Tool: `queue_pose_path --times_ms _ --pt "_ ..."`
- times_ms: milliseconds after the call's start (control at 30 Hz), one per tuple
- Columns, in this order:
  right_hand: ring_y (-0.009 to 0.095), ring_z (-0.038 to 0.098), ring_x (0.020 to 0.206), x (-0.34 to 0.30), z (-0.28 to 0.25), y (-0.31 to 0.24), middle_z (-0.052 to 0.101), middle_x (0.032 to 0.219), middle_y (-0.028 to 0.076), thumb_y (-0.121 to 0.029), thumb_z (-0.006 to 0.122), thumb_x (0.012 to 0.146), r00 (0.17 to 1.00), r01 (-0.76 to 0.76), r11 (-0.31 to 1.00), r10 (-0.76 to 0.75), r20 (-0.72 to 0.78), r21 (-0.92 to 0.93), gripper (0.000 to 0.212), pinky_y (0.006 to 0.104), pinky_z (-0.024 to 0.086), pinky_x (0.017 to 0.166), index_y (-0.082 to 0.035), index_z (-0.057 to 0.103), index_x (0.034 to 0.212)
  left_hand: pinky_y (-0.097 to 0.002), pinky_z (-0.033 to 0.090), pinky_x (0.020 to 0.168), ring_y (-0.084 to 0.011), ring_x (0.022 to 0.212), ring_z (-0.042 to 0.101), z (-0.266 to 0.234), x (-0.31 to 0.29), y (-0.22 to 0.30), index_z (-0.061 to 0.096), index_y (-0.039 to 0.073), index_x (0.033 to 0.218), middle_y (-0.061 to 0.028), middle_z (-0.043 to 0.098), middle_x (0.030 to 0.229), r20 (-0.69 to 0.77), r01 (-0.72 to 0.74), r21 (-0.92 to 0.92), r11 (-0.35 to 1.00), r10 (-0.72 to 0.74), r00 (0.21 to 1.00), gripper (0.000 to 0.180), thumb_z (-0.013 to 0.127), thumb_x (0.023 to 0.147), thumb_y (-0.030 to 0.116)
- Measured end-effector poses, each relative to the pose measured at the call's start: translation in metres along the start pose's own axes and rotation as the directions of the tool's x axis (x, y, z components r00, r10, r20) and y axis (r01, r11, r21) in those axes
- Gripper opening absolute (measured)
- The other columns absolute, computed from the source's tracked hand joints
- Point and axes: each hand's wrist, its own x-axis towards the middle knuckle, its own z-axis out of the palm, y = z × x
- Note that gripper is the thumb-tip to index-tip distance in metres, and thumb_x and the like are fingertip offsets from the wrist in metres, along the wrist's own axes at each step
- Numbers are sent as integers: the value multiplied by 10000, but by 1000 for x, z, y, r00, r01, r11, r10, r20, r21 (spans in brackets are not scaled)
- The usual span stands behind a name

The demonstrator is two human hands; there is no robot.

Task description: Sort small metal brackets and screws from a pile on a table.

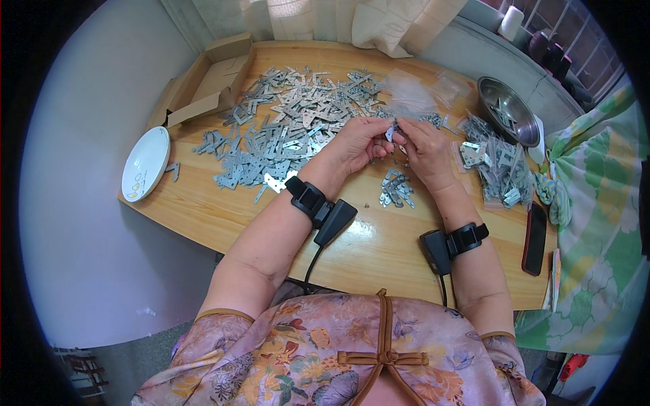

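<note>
Both of my hands meet over the middle of the table, fingertips almost touching. Between the thumb and fingers of my left hand [364,141] is a small metal bracket [389,134]. The fingers of my right hand [426,144] are pinched together at the bracket's upper end; what they grip is too small to make out. Just below the hands lies a small pile of metal brackets [396,189]. To the left spreads a large heap of silvery flat and angled brackets [271,145], partly behind my left hand.
An open cardboard box [213,84] and a white plate [145,164] are at left. At right are a steel bowl [508,111] with metal pieces, filled plastic bags [504,169] and a phone [534,238]. Clear plastic bags [409,91] lie behind my hands.
</note>
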Motion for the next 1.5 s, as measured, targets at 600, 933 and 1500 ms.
queue_pose_path --times_ms 600,933,1500 --pt "312 305 1243 -3 10 6 259 1403 134 57 440 640 981 -166 903 110 159 397 614 348 213 1040 -21 415 1249 -199 459 536 -63 611 559 6 1 0 606 11 974 -35 622 779 22 -255 589 767 300 954 179 517 857 113" --pt "198 217 1306 4 1 -2 232 1424 78 -103 489 827 869 -473 371 343 355 799 475 306 181 1048 -9 392 1281 -391 473 663 -348 803 563 5 1 3 480 106 1155 -112 600 882 399 -345 916 -206 564 723 397 551 766 73" --pt "149 440 1115 -1 6 8 503 1215 89 -127 584 819 744 -451 -138 487 457 882 359 278 320 948 6 532 1149 -357 495 643 -287 830 566 17 -8 8 515 140 1135 -83 565 913 440 -246 884 -398 531 724 400 551 747 50"
